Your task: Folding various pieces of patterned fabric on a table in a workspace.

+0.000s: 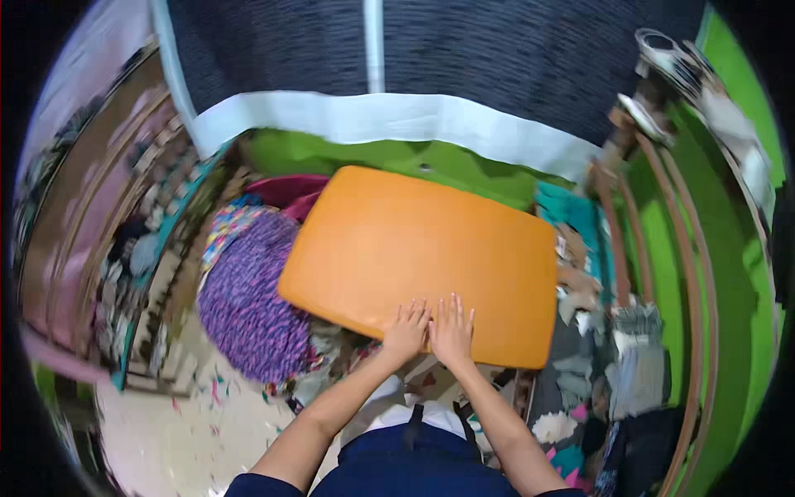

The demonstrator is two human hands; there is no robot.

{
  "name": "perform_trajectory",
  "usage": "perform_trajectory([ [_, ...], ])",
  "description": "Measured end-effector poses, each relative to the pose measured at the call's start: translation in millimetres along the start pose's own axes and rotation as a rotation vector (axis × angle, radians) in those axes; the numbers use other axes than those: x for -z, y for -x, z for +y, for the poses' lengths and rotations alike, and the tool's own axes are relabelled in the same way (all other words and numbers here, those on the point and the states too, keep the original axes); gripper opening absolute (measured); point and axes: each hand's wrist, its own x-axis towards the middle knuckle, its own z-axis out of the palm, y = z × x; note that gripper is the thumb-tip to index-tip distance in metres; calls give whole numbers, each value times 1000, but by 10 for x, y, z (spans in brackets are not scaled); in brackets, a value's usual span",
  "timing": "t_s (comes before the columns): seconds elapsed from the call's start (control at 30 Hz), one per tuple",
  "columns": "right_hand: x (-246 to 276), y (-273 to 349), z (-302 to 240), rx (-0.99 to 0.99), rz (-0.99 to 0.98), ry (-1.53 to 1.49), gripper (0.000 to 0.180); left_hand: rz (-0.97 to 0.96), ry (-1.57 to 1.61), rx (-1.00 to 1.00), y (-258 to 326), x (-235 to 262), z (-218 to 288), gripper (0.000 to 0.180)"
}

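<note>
An orange table top [414, 240] with rounded corners lies in front of me, bare. My left hand [406, 330] and my right hand [452, 328] rest flat on its near edge, side by side and touching, fingers spread forward. Neither hand holds anything. My forearms come up from the lower edge over my dark blue clothing.
A purple patterned fabric heap [248, 298] lies left of the table. Folded cloths and scraps [580, 290] pile up on the right by green shelves [712, 273]. A dark curtain with a white hem [389, 116] hangs behind. The floor [182, 422] has small scraps.
</note>
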Motion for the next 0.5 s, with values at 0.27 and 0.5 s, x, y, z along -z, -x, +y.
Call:
perform_trajectory([
  [0.27,-303,-76,-995,431,-124,-58,50,-86,-105,421,944,498,-533,43],
  [0.5,-609,-234,-1898,746,-261,-365,12,-82,-139,637,1553,643,-1175,43],
])
